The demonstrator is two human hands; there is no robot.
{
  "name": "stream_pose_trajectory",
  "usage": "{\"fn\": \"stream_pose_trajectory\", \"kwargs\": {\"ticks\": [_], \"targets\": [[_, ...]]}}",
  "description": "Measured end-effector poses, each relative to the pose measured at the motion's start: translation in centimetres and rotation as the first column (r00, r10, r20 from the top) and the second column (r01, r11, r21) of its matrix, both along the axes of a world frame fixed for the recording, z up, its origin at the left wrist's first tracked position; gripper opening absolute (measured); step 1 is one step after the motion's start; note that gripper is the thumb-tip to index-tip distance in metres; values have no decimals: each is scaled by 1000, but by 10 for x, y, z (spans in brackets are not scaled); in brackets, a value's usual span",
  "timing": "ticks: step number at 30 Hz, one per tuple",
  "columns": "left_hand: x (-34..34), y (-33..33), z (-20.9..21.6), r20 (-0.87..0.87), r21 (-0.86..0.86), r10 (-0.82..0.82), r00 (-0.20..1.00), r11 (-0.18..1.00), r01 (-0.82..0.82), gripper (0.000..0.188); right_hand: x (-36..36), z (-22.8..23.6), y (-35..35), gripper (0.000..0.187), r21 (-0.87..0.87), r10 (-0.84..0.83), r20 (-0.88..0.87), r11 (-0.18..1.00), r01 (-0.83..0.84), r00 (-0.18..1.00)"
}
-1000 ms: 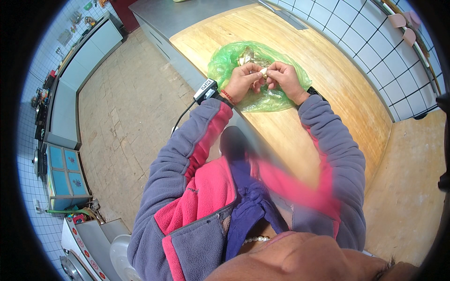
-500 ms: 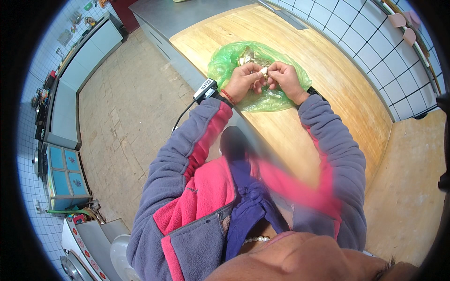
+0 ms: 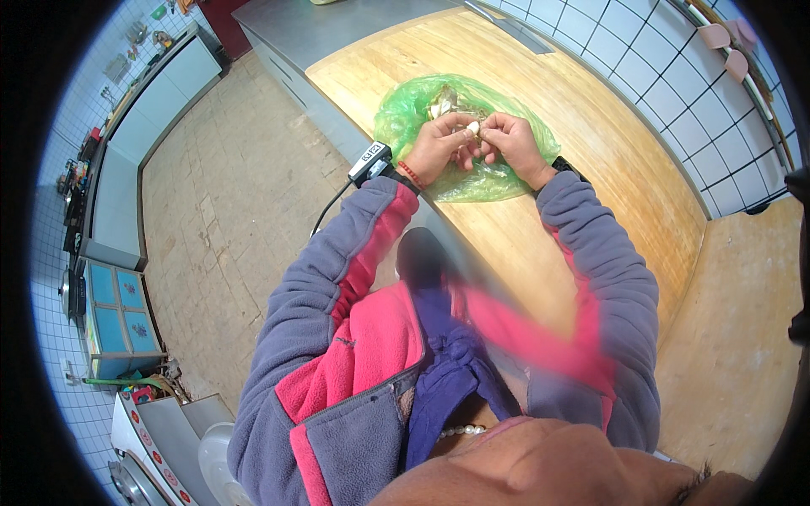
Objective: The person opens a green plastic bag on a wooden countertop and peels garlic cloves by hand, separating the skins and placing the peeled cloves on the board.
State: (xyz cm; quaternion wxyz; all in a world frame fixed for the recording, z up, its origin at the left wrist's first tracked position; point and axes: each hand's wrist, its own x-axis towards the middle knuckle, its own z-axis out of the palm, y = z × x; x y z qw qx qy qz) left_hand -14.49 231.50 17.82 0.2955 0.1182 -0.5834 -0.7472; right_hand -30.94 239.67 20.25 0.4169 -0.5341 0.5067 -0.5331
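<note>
Over a green plastic bag [image 3: 405, 97] on the wooden counter, both my hands meet fingertip to fingertip. My left hand [image 3: 440, 145] pinches a small white garlic clove [image 3: 473, 127] between thumb and forefinger. The fingertips of my right hand [image 3: 511, 145] close on the clove's right side. Inside the bag's opening, just beyond my hands, lie pale garlic pieces and dry skins [image 3: 443, 103], partly covered by my fingers. The bag's crumpled near side spreads beneath both hands.
The wooden counter [image 3: 607, 160] extends to the right and away, with a grey worktop [image 3: 337, 34] beyond it. A flat dark strip [image 3: 510, 29] lies by the tiled wall [image 3: 666, 101]. A small white-and-black device [image 3: 369, 162] with a cable sits at my left wrist.
My right fingertips have shifted very slightly at the clove, and the clove sits a touch lower and further left. The bag and my arms stay in place.
</note>
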Motion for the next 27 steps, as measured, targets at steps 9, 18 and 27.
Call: {"fn": "stream_pose_trajectory", "kwargs": {"ticks": [9,18,27], "targets": [[0,6,5,31,-108,18,999,994,-15,35,4,2,0,14,28,-37,-11,999,38,999],[3,3,4,21,-76,-22,1000,997,24,36,-2,-3,-3,15,32,22,64,999,-24,998],[-1,7,3,-6,-127,74,997,989,-74,37,-1,1,-1,14,78,18,25,997,-20,1000]]}}
